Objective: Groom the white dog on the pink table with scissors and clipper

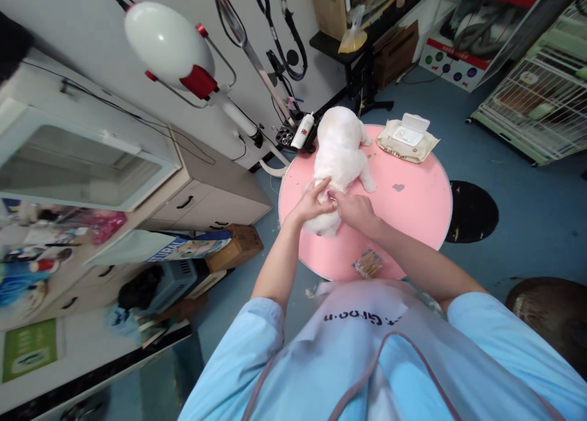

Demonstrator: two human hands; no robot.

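A white dog point(342, 146) lies on the round pink table point(413, 213), its head towards me and its rump at the far side. My left hand point(314, 202) rests on the head, thumb and fingers around the ear, folding it back so that pink inner skin point(326, 195) shows. Close beside it, my right hand point(353, 210) is closed in a pinch at the ear opening. A thin stick, apparently a cotton swab point(332, 198), pokes out of its fingertips; most of it is hidden. Near the table's front edge lies a pack of cotton swabs point(367, 263).
An opened pack of wipes point(406, 139) sits at the table's far right. A white bottle point(303, 131) and scissors point(285, 135) are in a holder at the far left edge. A white lamp-like head on an arm point(169, 45) hangs at upper left. Right of the table stands a wire cage point(541, 97).
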